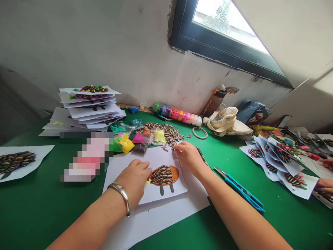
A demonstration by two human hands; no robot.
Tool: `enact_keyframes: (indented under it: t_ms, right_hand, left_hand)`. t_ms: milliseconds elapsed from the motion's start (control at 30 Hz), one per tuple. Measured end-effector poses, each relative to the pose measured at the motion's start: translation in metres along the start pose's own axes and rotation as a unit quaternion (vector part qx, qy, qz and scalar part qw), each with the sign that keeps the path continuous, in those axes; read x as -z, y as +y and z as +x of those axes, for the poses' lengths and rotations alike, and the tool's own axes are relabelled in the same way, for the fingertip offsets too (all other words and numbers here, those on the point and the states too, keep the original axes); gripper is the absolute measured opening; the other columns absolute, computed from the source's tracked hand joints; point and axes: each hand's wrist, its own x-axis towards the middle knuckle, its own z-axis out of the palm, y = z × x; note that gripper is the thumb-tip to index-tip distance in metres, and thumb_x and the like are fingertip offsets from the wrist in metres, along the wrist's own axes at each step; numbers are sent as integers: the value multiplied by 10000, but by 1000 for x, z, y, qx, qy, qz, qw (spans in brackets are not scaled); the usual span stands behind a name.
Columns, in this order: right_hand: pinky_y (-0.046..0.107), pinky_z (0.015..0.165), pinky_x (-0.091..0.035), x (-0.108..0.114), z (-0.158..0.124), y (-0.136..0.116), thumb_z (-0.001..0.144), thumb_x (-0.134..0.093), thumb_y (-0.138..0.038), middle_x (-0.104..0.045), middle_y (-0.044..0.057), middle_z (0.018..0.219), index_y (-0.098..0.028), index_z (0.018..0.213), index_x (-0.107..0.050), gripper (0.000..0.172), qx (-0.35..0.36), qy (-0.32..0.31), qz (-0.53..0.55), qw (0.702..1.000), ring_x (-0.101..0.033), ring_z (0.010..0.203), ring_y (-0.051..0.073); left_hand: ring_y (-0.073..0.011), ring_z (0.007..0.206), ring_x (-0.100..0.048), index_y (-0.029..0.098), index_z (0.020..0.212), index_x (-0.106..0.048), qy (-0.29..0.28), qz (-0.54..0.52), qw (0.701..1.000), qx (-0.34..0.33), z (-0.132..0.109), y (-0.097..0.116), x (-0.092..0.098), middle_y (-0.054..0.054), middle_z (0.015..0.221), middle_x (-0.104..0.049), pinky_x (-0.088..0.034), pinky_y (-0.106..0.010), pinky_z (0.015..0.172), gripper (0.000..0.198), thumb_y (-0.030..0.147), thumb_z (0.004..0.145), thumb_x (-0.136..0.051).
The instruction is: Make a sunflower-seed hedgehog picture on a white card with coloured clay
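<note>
On a white card [153, 198] in front of me is an orange clay animal shape [174, 173] with grey legs, its body covered in rows of striped sunflower seeds [161, 175]. My left hand [135, 178], with a silver bracelet at the wrist, lies on the card at the shape's left end, fingers stretched out and partly covering a yellow bit of clay. Past the card's upper edge, my right hand [187, 154] is closed in a pinch on a sunflower seed, mostly hidden by the fingers. A pile of loose seeds [173, 133] lies just beyond it.
Bags of coloured clay [124, 143] lie beside the seeds. A blue utility knife [239, 187] rests right of my right forearm, near a tape roll [199, 132]. Stacked seed pictures [91, 111] stand left; more pictures [275, 156] and another person's hand [325, 185] are right.
</note>
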Motion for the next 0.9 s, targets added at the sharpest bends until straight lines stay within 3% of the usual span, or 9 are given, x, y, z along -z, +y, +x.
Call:
enact_keyframes:
  t_ms: [233, 467, 567, 667, 733, 900]
  right_hand:
    - [264, 700, -385, -15, 3, 4, 849, -461, -121, -604, 69, 851, -195, 820, -658, 212, 16, -10, -27, 999, -516, 817, 190]
    - [275, 729, -384, -1, -4, -3, 868, -423, -113, -593, 80, 880, -173, 847, -597, 185, 11, 2, -18, 1000, -504, 837, 185]
    - [254, 690, -394, 17, -14, -10, 888, -409, -142, -608, 35, 837, -191, 860, -582, 181, -29, -3, 82, 996, -518, 759, 149]
    - [219, 626, -402, 27, -27, -14, 864, -473, -179, -610, -20, 748, -211, 836, -600, 134, -44, -91, 218, 971, -526, 685, 119]
    - [217, 632, -415, 26, -36, -15, 843, -507, -197, -623, -25, 741, -207, 820, -625, 121, -69, -115, 270, 954, -546, 699, 121]
    - [241, 732, -444, 11, -47, -13, 815, -518, -183, -683, -12, 860, -220, 862, -674, 167, -121, -97, 304, 940, -604, 814, 145]
  left_hand:
    - [-261, 1073, -497, 174, 1023, -660, 9, 8, 1000, -4, 0, 1, -1, -94, 1158, -611, -444, -379, 893, 440, -29, 697, -446]
    - [-273, 1108, -480, 172, 1051, -652, -4, -3, 1000, 1, -1, 0, 1, -98, 1201, -597, -452, -394, 906, 399, 2, 763, -434]
    - [-270, 1124, -478, 191, 1042, -657, -9, -2, 1000, 2, 0, -1, 2, -86, 1203, -595, -451, -383, 912, 375, 22, 786, -441]
    - [-269, 1118, -483, 187, 1050, -656, -16, 0, 1000, 2, 1, 1, 4, -85, 1202, -596, -443, -387, 930, 369, 28, 793, -444]
    - [-269, 1112, -486, 179, 1068, -651, -20, 0, 1000, 5, 1, 2, 4, -89, 1202, -596, -440, -394, 935, 380, 24, 792, -441]
    - [-271, 1114, -484, 173, 1072, -654, -19, 1, 1000, 3, 1, 2, 5, -96, 1202, -594, -445, -400, 930, 391, 18, 796, -426]
